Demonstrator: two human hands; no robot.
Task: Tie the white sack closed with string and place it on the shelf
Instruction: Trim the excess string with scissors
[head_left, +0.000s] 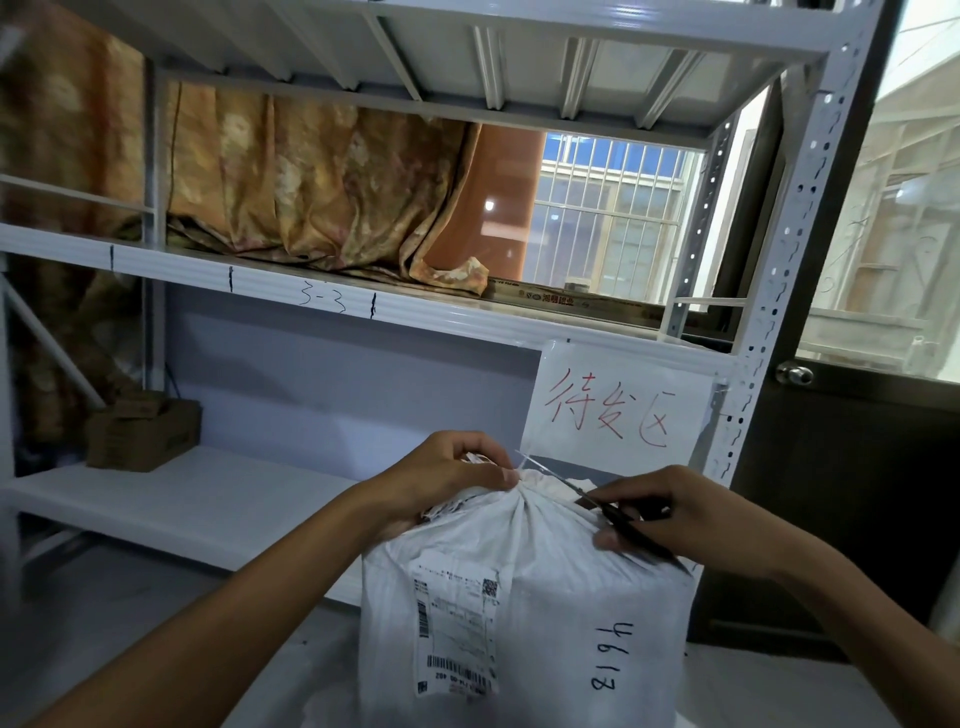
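White sack (545, 597) standing just before the lower shelf (182, 499), neck gathered.
Left hand (452, 478) is clamping the bunched neck to hold it closed; right hand (691, 519) is gripping scissors (613, 512), blades aiming at the string (525, 461) tail, apparently for trimming.

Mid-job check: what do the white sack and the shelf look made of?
White sack: probably woven plastic, matte; fine weave lines show and the gathered neck creases stiffly. Shelf: seems white-painted metal, smooth with a slight sheen; its upright has punched slots.
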